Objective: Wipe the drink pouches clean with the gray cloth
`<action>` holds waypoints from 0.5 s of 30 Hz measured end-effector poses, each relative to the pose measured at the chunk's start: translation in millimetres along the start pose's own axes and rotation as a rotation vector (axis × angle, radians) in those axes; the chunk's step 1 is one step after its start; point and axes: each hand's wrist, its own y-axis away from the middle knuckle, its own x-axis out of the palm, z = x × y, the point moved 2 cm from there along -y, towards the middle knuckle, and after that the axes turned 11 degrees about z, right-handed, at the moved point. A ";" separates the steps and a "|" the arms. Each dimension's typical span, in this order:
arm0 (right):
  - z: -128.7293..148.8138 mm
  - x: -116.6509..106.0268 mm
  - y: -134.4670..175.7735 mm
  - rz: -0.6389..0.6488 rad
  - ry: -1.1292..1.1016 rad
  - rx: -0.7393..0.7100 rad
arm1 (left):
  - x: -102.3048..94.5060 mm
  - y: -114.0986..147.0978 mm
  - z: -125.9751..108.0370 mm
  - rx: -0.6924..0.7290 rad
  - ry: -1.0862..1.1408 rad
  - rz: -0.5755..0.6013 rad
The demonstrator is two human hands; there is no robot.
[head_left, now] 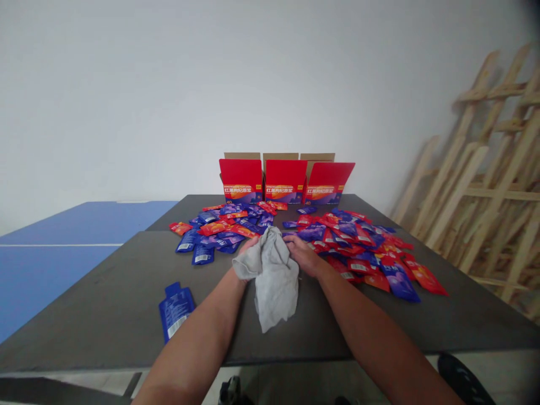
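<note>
A light grey cloth (276, 287) hangs in folds between my two hands, over the middle of the dark table. My left hand (250, 245) is closed on its left side, with most of the fingers covered by the fabric. At the cloth's right edge, my right hand (302, 254) has its fingers bent around it; the fingertips are partly hidden. Whether anything lies inside the folds cannot be seen. Beyond the left hand lies a pile of red and blue pouches (228, 225). A larger pile of similar pouches (354, 242) spreads beside the right hand.
A single blue pouch (176, 309) lies beside my left forearm. Three open red cartons (284, 181) stand in a row at the table's (113, 281) far edge, before a pale wall. A blue table (63, 259) is on the left; wooden frames (485, 169) lean on the right.
</note>
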 end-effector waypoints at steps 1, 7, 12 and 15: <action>-0.8 2.4 3.5 0.079 0.017 0.082 | -0.7 -0.7 -0.2 0.013 0.036 0.018; -2.5 4.1 18.6 0.240 -0.086 0.353 | -7.0 -3.4 -2.0 0.111 0.099 -0.142; 7.7 -8.2 10.3 -0.056 -0.169 0.134 | 3.3 -10.9 15.0 0.134 -0.045 -0.217; 18.8 -11.1 7.1 -0.092 -0.162 -0.024 | 9.6 -13.3 28.0 0.095 -0.251 -0.161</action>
